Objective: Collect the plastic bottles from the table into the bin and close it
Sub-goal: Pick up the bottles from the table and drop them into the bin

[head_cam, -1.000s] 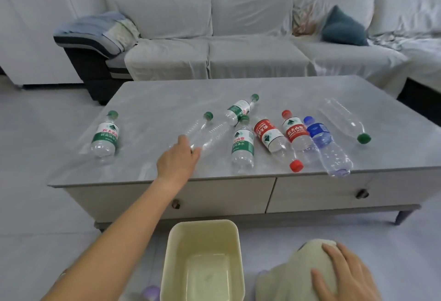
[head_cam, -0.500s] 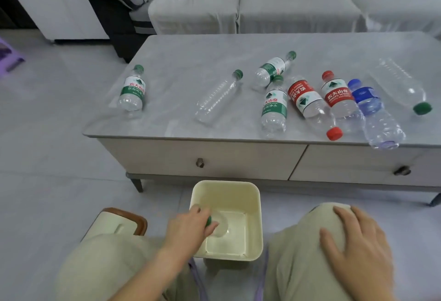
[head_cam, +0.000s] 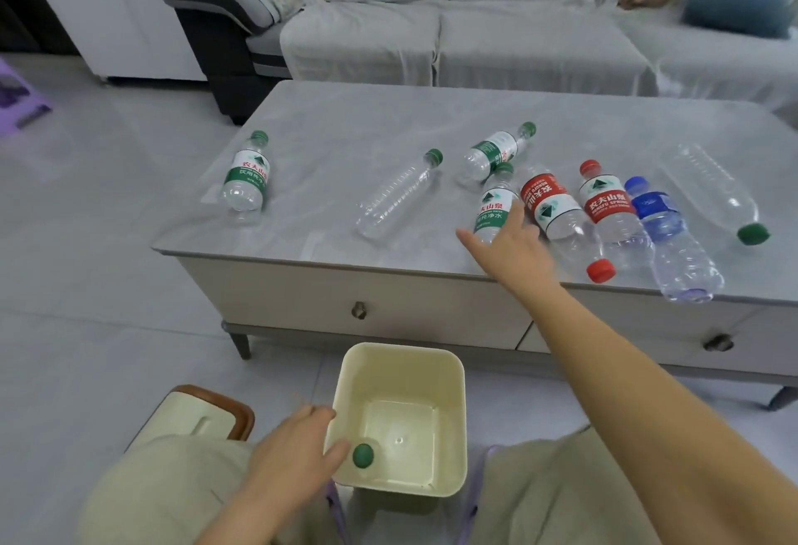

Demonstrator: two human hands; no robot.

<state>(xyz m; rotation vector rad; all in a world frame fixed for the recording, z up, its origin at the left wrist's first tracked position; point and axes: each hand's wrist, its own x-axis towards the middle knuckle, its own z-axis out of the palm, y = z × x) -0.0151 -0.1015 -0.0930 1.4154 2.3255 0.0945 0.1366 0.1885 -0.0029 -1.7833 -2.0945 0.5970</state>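
Several plastic bottles lie on the grey coffee table. A green-labelled bottle is at the left, and a clear unlabelled bottle lies right of it. My right hand reaches over the table's front edge with fingers spread, touching the base of another green-labelled bottle. The cream bin stands open on the floor between my knees. A clear bottle with a green cap lies inside it. My left hand rests at the bin's left rim with fingers apart.
Right of my right hand lie two red-labelled bottles, a blue bottle jutting over the front edge, and a large clear bottle. The bin's lid lies on the floor to the left. A sofa stands behind the table.
My left hand has let go of the clear bottle, which now lies in the bin. My right hand left my knee and reached up to the green-labelled bottle on the table.
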